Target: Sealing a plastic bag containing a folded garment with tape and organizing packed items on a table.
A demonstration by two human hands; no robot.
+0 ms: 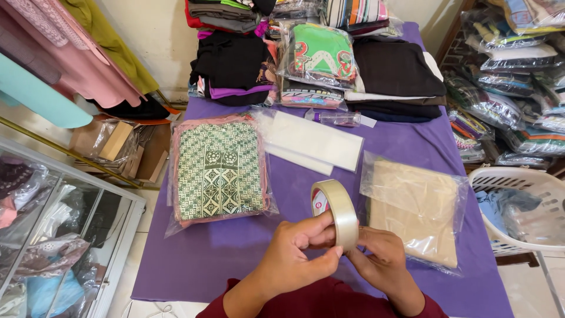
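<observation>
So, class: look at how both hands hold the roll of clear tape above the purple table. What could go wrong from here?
1. The left hand and right hand pinch the tape roll at its lower edge only; it might slip and drop onto the purple table.
2. A freed tape end could stick to the beige garment bag just beside the right hand and crease its plastic.
3. The tape is clear, so its loose end may be hard to find.

Both forearms in from the near edge, dark red sleeves at the elbows, wrists angled inward. Left hand (297,250) and right hand (382,262) close together, fingers curled, thumbs forward, fingertips of each pinched in a tight grip, knuckles nearly touching in the middle.
</observation>
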